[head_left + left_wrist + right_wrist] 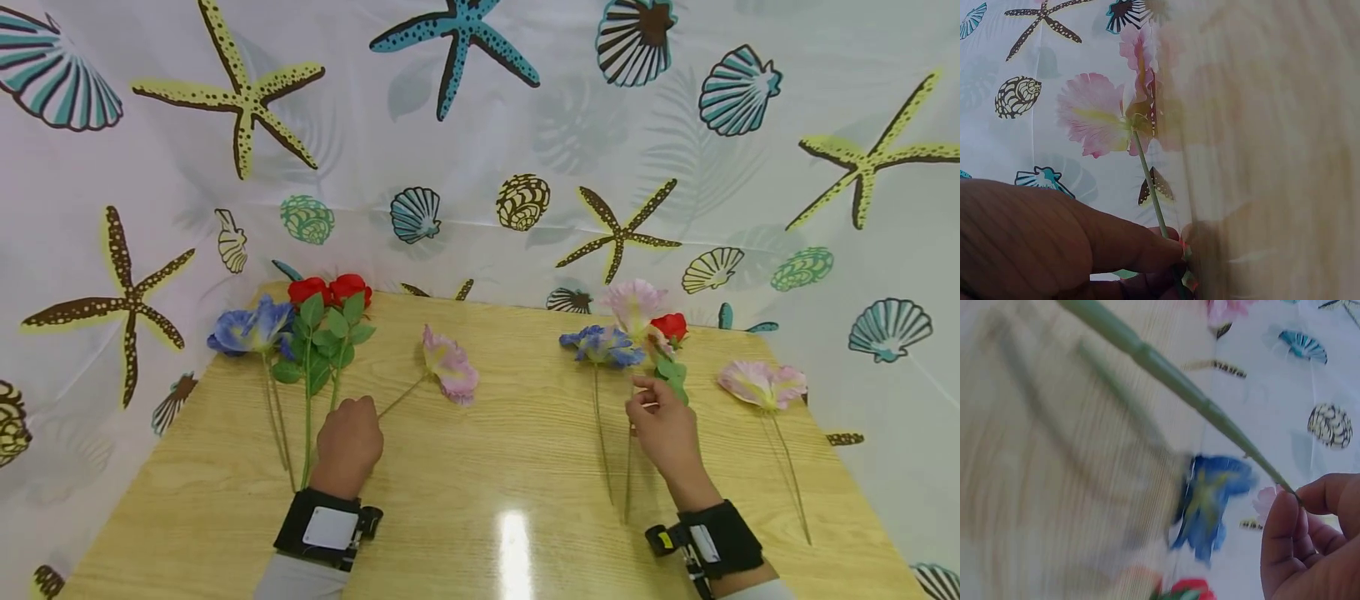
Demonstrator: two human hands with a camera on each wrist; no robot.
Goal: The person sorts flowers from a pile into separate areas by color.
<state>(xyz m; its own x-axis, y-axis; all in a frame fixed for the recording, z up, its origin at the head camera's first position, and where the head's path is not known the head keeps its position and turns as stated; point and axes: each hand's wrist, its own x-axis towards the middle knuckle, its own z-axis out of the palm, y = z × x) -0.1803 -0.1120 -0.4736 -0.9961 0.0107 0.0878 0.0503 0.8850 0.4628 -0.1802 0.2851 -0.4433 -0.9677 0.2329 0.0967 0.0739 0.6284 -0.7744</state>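
My left hand [348, 442] pinches the green stem [1154, 194] of a pink flower [452, 367], whose bloom points up and to the right over the table. Between thumb and fingertips of my right hand [663, 429] is another green stem [1175, 381], gripped near its upper end. A second pink flower [633, 304] shows just above those fingers, at the top of that stem. A blue flower [602, 345] is to the left of the right hand, and a red rose [670, 327] with green leaves shows behind it, partly hidden.
Beside the left hand lie red roses [348, 289] with leafy stems and a blue flower [255, 327]. Another pink flower [763, 385] lies at the right edge of the wooden table [480, 467]. A patterned cloth [480, 158] hangs behind.
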